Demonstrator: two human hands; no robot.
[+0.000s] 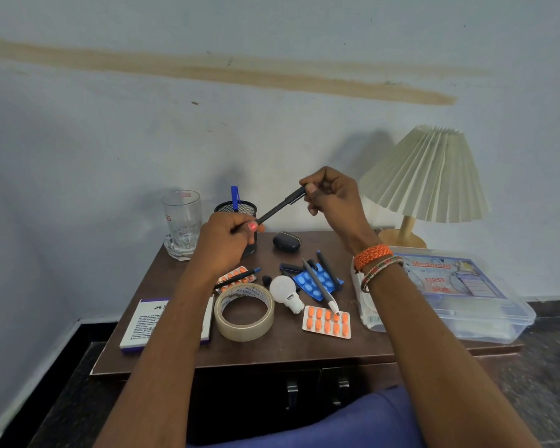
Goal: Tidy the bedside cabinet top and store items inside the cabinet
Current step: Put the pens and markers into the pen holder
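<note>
Both hands hold one black pen (280, 206) in the air above the brown cabinet top (282, 349). My left hand (228, 242) grips its lower end and my right hand (332, 197) pinches its upper, capped end. Just behind my left hand stands a black mesh pen holder (240, 208) with a blue pen in it. On the top lie a tape roll (243, 312), a white bulb (285, 292), orange pill strips (326, 321), a blue pill strip (317, 282), loose pens and a dark earbud case (286, 241).
A glass (181, 223) stands at the back left and a pleated lamp (425, 176) at the back right. A clear first-aid box (456, 295) overhangs the right edge. A white and purple carton (149, 324) lies front left. Two cabinet door handles (317, 389) show below.
</note>
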